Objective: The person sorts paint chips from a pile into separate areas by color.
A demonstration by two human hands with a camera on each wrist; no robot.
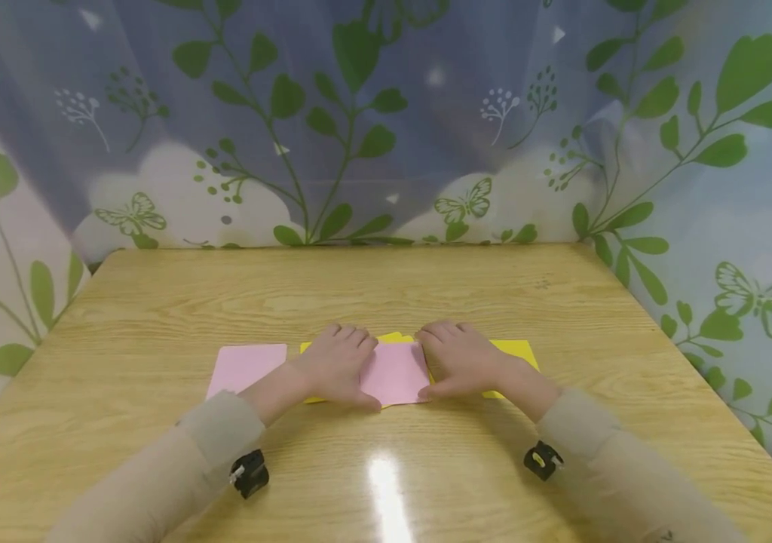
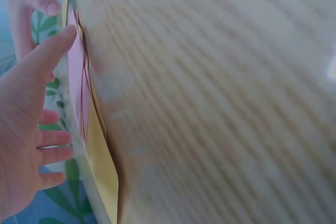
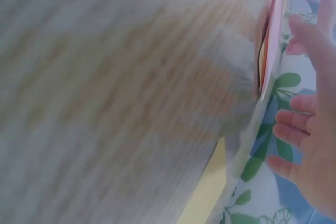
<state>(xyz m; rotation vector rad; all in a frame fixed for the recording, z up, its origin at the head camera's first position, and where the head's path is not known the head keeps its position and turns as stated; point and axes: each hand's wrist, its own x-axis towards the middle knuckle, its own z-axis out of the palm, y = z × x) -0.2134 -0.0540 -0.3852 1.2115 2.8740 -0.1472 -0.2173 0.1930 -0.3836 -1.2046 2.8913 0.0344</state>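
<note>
A pink square of paper [image 1: 396, 375] lies at the middle of the row, on top of yellow sheets [image 1: 396, 337] whose edges stick out behind it. My left hand [image 1: 337, 364] rests at the pink square's left edge, thumb near its front corner. On the opposite side, my right hand [image 1: 461, 362] is at the right edge, its thumb by the front right corner. The left wrist view shows the left fingers [image 2: 55, 139] loosely extended and several thin layers in the pile. Fingers of the right hand [image 3: 294, 124] are also relaxed in the right wrist view.
Another pink square [image 1: 247, 369] lies to the left, partly under the left forearm. A yellow square [image 1: 518, 352] lies to the right, partly behind the right wrist. Everything sits on a wooden table [image 1: 386, 294], bordered by a leaf-patterned curtain [image 1: 359, 173].
</note>
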